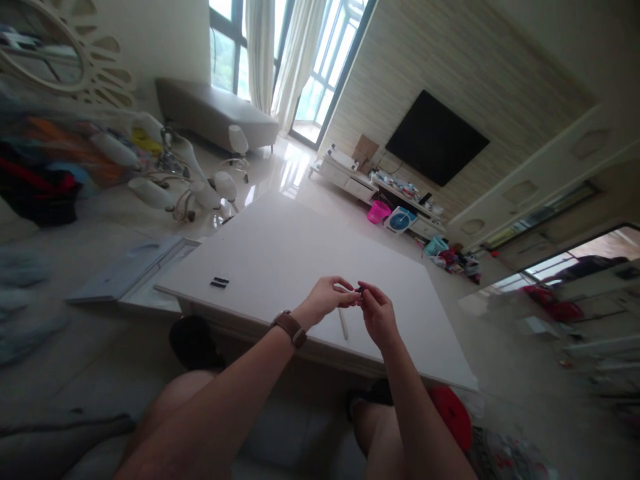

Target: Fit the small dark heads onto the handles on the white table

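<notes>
Both hands meet above the white tabletop. A small black piece is pinched at the fingertips of my right hand; its exact kind is too small to tell. My left hand, with a brown-strapped watch at the wrist, has its fingers curved in against the same piece from the other side. Below the hands a thin pale stick, perhaps a pen, lies on the board. To the left, near the front edge, rest short black strips side by side.
An opened flat box lies on the floor left of the table. Beyond it is a chandelier with white shades. A red round object is by the right front corner. A pink bucket stands near the TV cabinet.
</notes>
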